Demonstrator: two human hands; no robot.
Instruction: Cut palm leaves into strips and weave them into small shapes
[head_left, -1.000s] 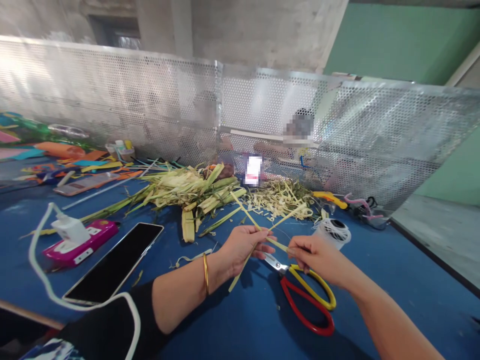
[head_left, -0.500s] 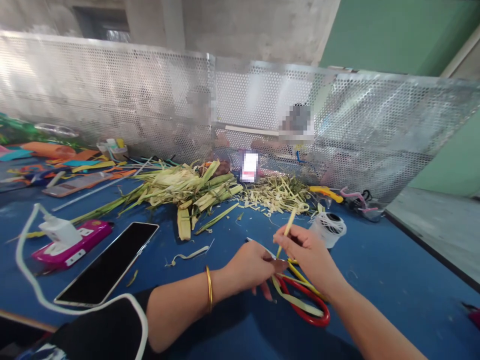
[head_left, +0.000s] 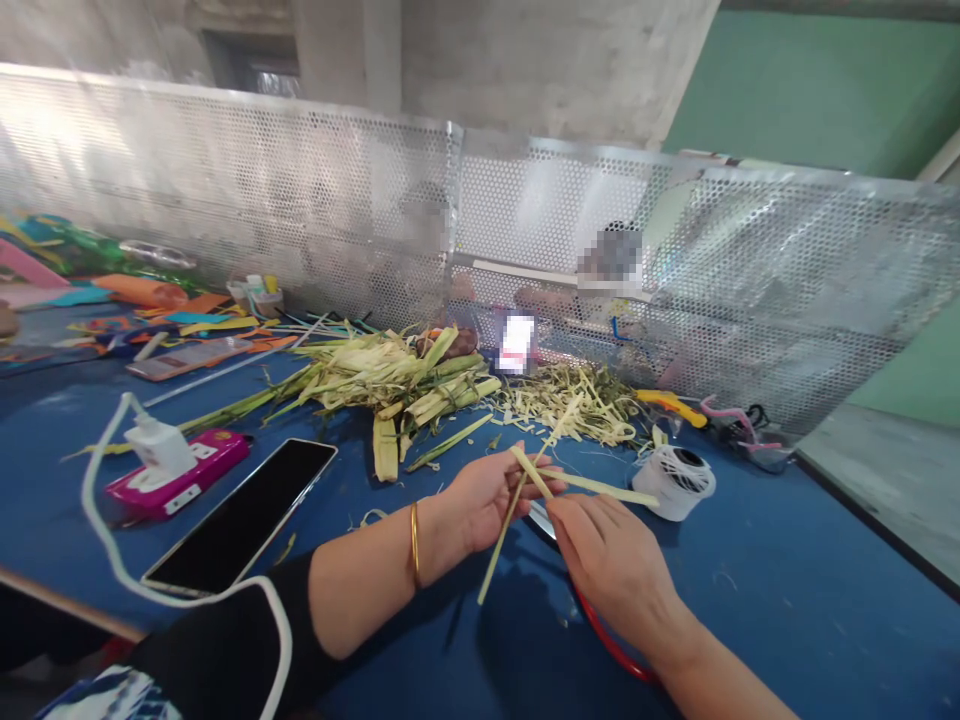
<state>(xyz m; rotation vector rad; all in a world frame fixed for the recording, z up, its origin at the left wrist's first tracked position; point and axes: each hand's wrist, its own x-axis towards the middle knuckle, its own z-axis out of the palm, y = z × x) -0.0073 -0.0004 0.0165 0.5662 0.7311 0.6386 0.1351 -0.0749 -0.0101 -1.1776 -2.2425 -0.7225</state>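
My left hand (head_left: 491, 495) is turned palm up, its fingers closed on pale yellow-green plant strips (head_left: 499, 555) that cross one another. One strip slants from lower left to upper right and another sticks out to the right. My right hand (head_left: 619, 555) pinches the near end of a folded strip over the crossing. Its fingertips are partly hidden behind the back of the hand. Under my right hand lie scissors with red handles (head_left: 611, 640), apart from the strips. To its right stands a white spool of thread (head_left: 673, 482).
Behind my hands lie a heap of plant stalks (head_left: 390, 380) and a pile of thin shreds (head_left: 574, 405). A black-screened phone (head_left: 244, 515), a magenta power strip (head_left: 184, 475) and a white cable (head_left: 94, 500) occupy the left. A perforated metal partition (head_left: 337, 200) bounds the back; people show blurred behind it.
My left hand has turned palm up. My right hand has shifted lower and now pinches a strip across the others. The strips, bunched over the scissors before, are lifted and spread in a cross.
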